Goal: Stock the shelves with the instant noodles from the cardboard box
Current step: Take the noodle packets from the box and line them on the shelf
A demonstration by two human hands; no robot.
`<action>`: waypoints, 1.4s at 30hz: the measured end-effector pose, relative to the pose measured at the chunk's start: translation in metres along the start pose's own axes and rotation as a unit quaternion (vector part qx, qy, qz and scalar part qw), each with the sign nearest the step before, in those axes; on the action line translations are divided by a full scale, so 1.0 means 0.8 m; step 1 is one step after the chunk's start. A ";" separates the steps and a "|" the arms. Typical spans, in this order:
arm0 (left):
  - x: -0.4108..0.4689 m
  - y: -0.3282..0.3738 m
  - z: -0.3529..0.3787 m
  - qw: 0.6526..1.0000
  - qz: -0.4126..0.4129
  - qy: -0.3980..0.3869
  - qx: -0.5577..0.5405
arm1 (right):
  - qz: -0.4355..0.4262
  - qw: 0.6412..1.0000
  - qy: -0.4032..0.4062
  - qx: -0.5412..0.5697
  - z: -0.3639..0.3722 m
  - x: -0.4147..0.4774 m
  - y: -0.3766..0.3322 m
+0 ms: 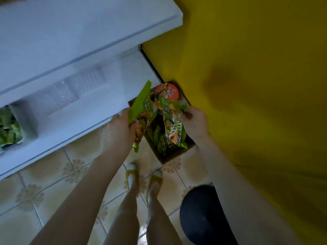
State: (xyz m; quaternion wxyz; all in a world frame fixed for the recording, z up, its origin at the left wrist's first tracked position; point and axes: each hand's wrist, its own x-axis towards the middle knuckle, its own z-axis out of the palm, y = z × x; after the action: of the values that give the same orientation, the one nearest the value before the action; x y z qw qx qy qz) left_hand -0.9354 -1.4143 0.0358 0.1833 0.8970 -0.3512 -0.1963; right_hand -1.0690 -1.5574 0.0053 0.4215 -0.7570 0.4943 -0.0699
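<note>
Forearms reach down to the cardboard box [177, 154] on the floor; left of the box stands the shelf [70, 50]; above it, left hand [118, 131] and right hand [193, 121] each clench a green noodle packet [141, 110], long axis slanting shelfward; left is nearer.

The cardboard box [174, 155] sits on the tiled floor [44, 195], against the wall [247, 68] on its right and just beside the shelf unit [70, 41] on its left. Inside it lie noodle packets [161, 141], with a noodle bowl [167, 91] at the far end. The left hand [118, 128] holds one packet [141, 110] over the box's left edge; the right hand [193, 122] holds another packet [172, 121] above the box. The feet [143, 181] stand on the floor before the box, between the two arms. A tray of packets [8, 131] rests on a lower shelf at far left
</note>
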 end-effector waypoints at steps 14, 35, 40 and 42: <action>-0.099 -0.170 -0.232 0.967 -0.145 0.206 -0.030 | -0.226 0.970 -0.077 -0.033 0.080 -0.046 -0.280; -0.129 -0.332 -0.379 0.862 -0.346 0.363 -0.073 | -0.366 0.912 -0.181 -0.042 0.284 -0.004 -0.545; -0.094 -0.332 -0.388 0.824 -0.389 0.402 -0.094 | -0.345 0.917 -0.199 -0.009 0.321 0.050 -0.577; -0.083 -0.334 -0.384 0.811 -0.399 0.414 -0.107 | -0.325 0.922 -0.210 0.014 0.329 0.064 -0.580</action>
State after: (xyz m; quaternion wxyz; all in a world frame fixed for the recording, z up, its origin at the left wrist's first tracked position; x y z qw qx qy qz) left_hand -0.6834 -1.1253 0.1886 0.3113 0.9295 0.1699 0.1014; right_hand -0.5856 -1.3767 0.1502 0.4805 -0.8673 0.1205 -0.0487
